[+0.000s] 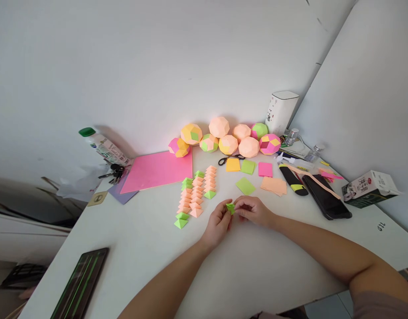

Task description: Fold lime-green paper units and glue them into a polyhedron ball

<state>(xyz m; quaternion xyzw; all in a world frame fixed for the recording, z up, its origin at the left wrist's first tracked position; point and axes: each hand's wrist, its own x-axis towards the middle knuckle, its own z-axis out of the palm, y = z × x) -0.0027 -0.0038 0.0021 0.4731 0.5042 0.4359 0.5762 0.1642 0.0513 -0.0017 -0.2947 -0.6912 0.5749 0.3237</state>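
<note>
Sleeve [379, 306] closest in, right upper arm, 4 o'clock (clock read from the green piece [230, 208]). Green piece itself: folded paper, held up over the desk [131, 261] between both hands. Left hand [217, 222] has it pinched, fingers closed on its near-left side. Right hand [255, 210] at its 3 o'clock, fingers curled in; cannot tell whether they grip it or only sit beside it.

Loose green sheet [245, 186], flat, 1 o'clock. Peach sheets [273, 185], 2 o'clock. Three pads farther out: yellow [232, 165] at 12, green [248, 166] at 1, pink [265, 169] between 1 and 2. Scissors [221, 161] at 12, just beyond the yellow pad. Folded units [197, 188], peach and green, in overlapping rows, 9 to 11.

Outward: nine paper balls [219, 127] banked near the wall, 10 to 1, some multicoloured. Pink board [154, 172], 10. Phone [325, 197], face up, 3; carton [361, 191] past it. Bottle [107, 148] leaning, 10. Dark case [79, 283], 8.
</note>
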